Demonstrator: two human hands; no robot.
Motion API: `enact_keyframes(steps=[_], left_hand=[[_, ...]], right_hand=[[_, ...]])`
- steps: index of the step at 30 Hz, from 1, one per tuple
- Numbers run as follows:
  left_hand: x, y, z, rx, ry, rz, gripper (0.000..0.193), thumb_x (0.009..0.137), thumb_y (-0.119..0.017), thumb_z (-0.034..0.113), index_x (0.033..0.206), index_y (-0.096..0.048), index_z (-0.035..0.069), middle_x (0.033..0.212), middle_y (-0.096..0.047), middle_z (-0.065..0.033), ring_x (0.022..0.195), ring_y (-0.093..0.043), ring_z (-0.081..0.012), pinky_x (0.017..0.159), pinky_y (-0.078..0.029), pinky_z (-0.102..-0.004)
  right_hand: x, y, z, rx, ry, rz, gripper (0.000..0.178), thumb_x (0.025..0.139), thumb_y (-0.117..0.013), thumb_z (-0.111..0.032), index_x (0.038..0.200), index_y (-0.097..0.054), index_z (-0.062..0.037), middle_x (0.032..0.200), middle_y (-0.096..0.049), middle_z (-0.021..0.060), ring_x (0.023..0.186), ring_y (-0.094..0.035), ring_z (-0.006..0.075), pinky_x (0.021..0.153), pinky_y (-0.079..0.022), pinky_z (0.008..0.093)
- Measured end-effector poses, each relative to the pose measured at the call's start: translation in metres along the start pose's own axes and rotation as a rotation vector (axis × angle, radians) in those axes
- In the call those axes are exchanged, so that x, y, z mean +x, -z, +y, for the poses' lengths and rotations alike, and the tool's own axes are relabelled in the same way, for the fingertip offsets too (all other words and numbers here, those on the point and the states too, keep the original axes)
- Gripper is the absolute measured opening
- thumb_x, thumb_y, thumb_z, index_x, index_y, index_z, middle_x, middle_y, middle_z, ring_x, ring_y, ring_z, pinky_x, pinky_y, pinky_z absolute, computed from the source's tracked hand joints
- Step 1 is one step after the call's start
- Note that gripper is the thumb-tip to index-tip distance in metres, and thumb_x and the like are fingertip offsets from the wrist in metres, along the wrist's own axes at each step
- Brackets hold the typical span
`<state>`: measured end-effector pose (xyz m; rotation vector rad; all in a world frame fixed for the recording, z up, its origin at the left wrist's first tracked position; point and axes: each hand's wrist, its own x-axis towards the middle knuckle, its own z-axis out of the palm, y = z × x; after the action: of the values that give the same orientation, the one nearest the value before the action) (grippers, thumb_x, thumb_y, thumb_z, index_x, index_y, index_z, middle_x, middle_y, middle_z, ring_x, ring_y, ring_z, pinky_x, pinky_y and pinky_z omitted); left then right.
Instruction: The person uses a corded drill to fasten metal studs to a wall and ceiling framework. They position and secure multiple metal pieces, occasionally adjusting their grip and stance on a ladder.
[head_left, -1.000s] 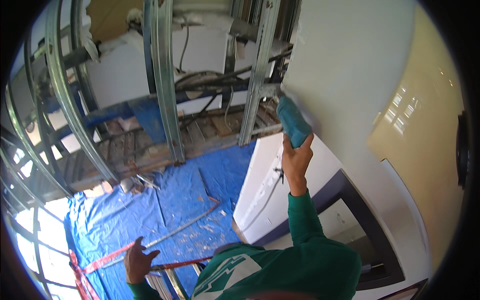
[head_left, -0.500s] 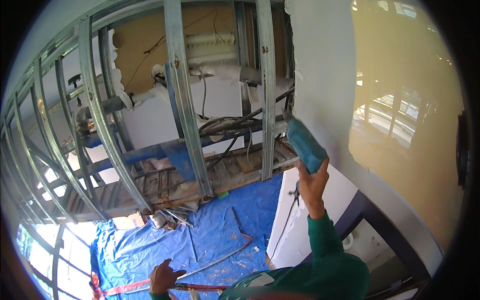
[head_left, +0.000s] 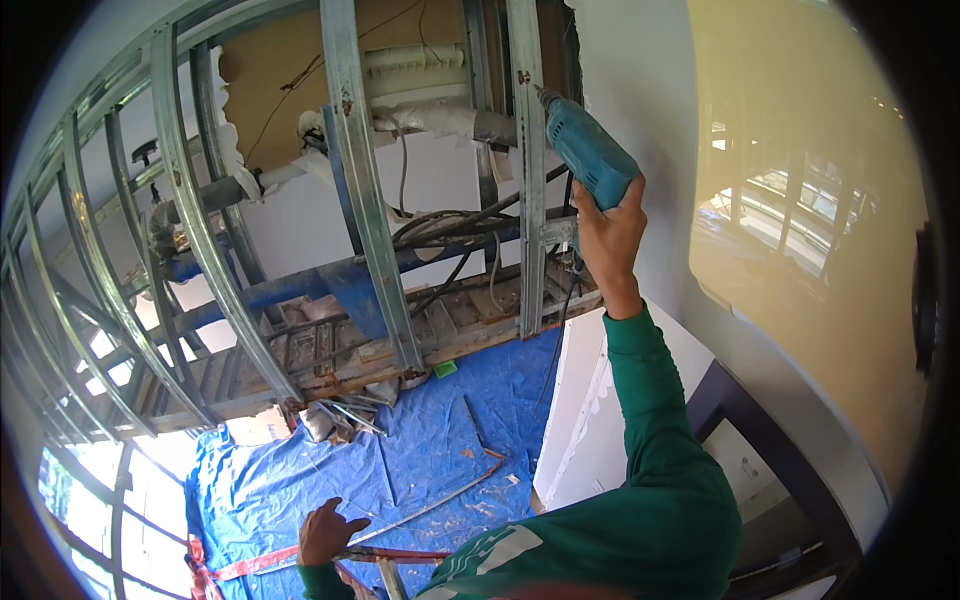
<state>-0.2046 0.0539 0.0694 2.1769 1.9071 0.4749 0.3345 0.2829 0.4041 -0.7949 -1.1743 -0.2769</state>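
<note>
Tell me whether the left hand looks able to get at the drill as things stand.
Probably not without reaching up: the left hand is low in view, well away from the drill, which the right hand holds up near a metal stud. Nothing solid seems to block the way, though.

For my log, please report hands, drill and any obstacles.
Right hand holds teal drill; left hand open. Tip beside metal stud, contact unclear. Black cables lower, behind stud.

A drill (head_left: 592, 150) is held in the right hand (head_left: 610, 235), between a stud (head_left: 531, 190) at left and a wall (head_left: 650, 90) at right. Behind further studs (head_left: 366, 190), a pipe (head_left: 290, 288) is seen; below them, a tarp (head_left: 430, 430) is spread.
</note>
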Motion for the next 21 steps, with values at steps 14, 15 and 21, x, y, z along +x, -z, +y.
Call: enact_keyframes(steps=[14, 15, 21], left_hand=[[0.0, -0.011, -0.013, 0.074, 0.04, -0.023, 0.076, 0.079, -0.091, 0.057, 0.122, -0.077, -0.004, 0.092, -0.081, -0.0203, 0.096, -0.078, -0.0405, 0.09, -0.059, -0.0496], [0.0, -0.011, -0.012, 0.052, 0.082, -0.024, 0.08, 0.078, -0.091, 0.057, 0.126, -0.075, -0.005, 0.09, -0.081, -0.0198, 0.096, -0.078, -0.0402, 0.089, -0.06, -0.0494], [-0.002, -0.018, -0.014, 0.049, 0.119, 0.003, 0.054, 0.088, -0.082, 0.06, 0.079, -0.084, 0.006, 0.085, -0.081, -0.0159, 0.099, -0.079, -0.0363, 0.097, -0.059, -0.0469]], right_hand=[[0.002, -0.016, 0.01, -0.002, -0.073, 0.007, 0.065, 0.098, -0.081, -0.017, 0.146, -0.045, 0.0067, 0.11, -0.077, 0.0305, 0.095, -0.081, 0.0426, 0.084, -0.062, 0.045], [0.002, -0.017, 0.012, 0.019, -0.073, 0.01, 0.066, 0.098, -0.082, -0.017, 0.146, -0.045, 0.0068, 0.11, -0.077, 0.0305, 0.095, -0.081, 0.0425, 0.084, -0.062, 0.0451], [0.0, -0.017, 0.016, 0.109, -0.068, 0.032, 0.061, 0.097, -0.083, -0.016, 0.141, -0.047, 0.0062, 0.109, -0.078, 0.0293, 0.096, -0.081, 0.0418, 0.085, -0.062, 0.0454]])
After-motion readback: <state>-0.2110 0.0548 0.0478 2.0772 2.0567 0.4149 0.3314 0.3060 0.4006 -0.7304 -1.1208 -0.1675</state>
